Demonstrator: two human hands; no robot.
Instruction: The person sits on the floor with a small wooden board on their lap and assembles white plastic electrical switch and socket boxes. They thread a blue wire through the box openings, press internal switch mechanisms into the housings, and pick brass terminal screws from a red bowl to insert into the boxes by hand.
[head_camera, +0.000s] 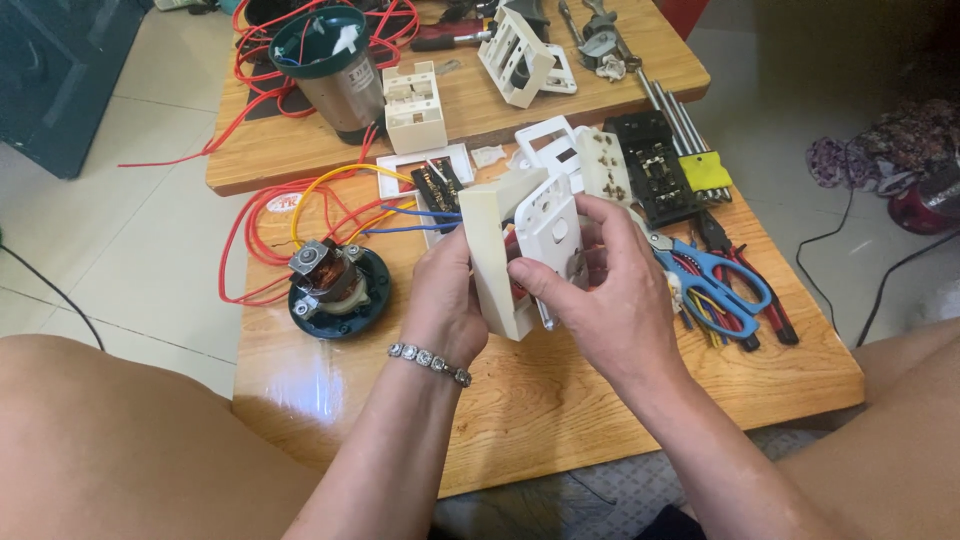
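Observation:
Over a low wooden table (520, 400), my left hand (445, 300) grips the side of a cream plastic switch box (488, 255) held on edge. My right hand (605, 290) holds a white switch face plate (550, 225) against the open front of that box, thumb on the plate's lower edge. A bit of red shows between box and plate. Blue wires (420, 215) run from behind the box toward a black terminal part (437, 185). A bead bracelet circles my left wrist.
A small motor on a dark round base (335, 280) with red and yellow wires lies left. Blue-handled scissors (715, 275), red-handled pliers (770, 310), black and white socket parts (650, 165) lie right. A second table (470, 100) behind carries a metal cylinder (335, 65), white boxes and tools.

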